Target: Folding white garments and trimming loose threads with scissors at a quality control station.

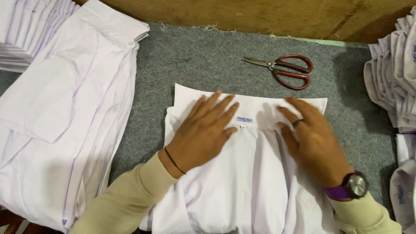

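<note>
On the grey desk (pixel 208 56), left hand (pixel 203 132) and right hand (pixel 310 138) are pressing flat, fingers spread, holding nothing, on the white shirt (pixel 247 182), its collar (pixel 251 106) lying crosswise beyond both.

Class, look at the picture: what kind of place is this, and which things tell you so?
Probably a garment workshop: a white shirt on a grey felt table, stacked shirts, red-handled scissors.

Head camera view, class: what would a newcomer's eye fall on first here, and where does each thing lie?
First, the left hand and right hand pressed flat on a folded white shirt at the centre of the grey felt table. Next, the red-handled scissors lying behind the shirt, apart from it. Then the stack of white shirts at the left and the pile of white collars at the right edge.
</note>
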